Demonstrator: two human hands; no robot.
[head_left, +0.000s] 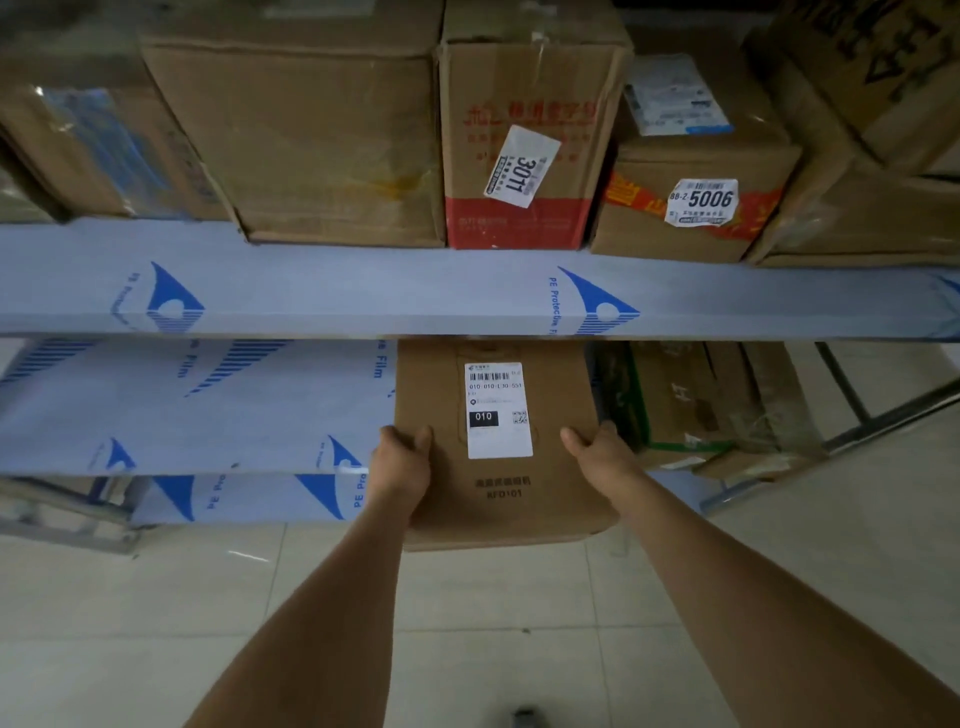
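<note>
A brown cardboard box with a white shipping label marked 010 lies half on the lower shelf, its near end sticking out past the shelf edge. My left hand grips its left side with the thumb on top. On the right side my right hand grips it the same way. The box's far end is hidden under the upper shelf.
The lower shelf and upper shelf are covered in blue-printed protective film. Several cardboard boxes stand on the upper shelf, one labelled 3011, one 5006. More boxes sit right of the held box. Pale floor tiles lie below.
</note>
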